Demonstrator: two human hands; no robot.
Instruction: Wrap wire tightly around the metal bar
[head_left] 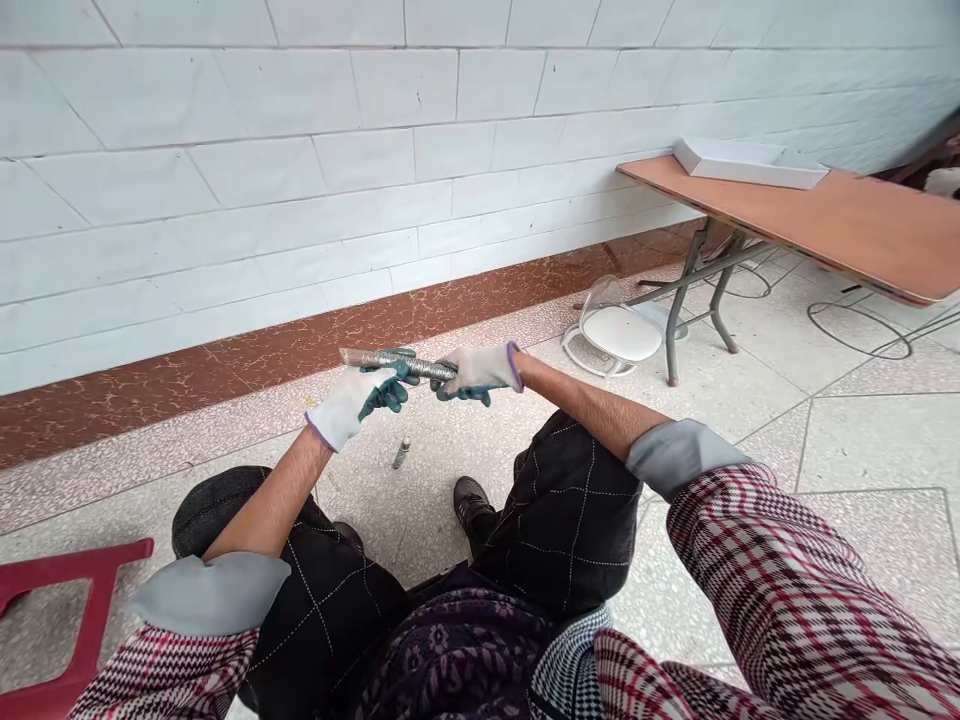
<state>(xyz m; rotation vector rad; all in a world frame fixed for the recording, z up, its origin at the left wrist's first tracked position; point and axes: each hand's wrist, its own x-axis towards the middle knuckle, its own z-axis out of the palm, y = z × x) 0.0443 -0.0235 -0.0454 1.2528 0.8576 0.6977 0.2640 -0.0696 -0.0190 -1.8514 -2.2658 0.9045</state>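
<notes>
A slim rod [420, 368] with silvery, ridged winding along much of its length is held nearly level between my hands. Its pale, flat-looking end [356, 357] sticks out to the left, past my left hand. Both hands wear white gloves with green-coated fingers and purple cuffs. My left hand [360, 397] has its fingers closed on the rod near the middle. Around the rod's right end my right hand [478, 370] is closed, hiding that tip. Below them on the floor stands a short, tilted cylinder [402, 453] with similar grey winding and a light top.
A folding table [795, 220] with a white tray-like box [750, 163] on it is at the right. Beneath its near end sits a small white chair [621, 333]. A red plastic stool [90, 620] is at the lower left. The tiled wall [300, 180] runs behind.
</notes>
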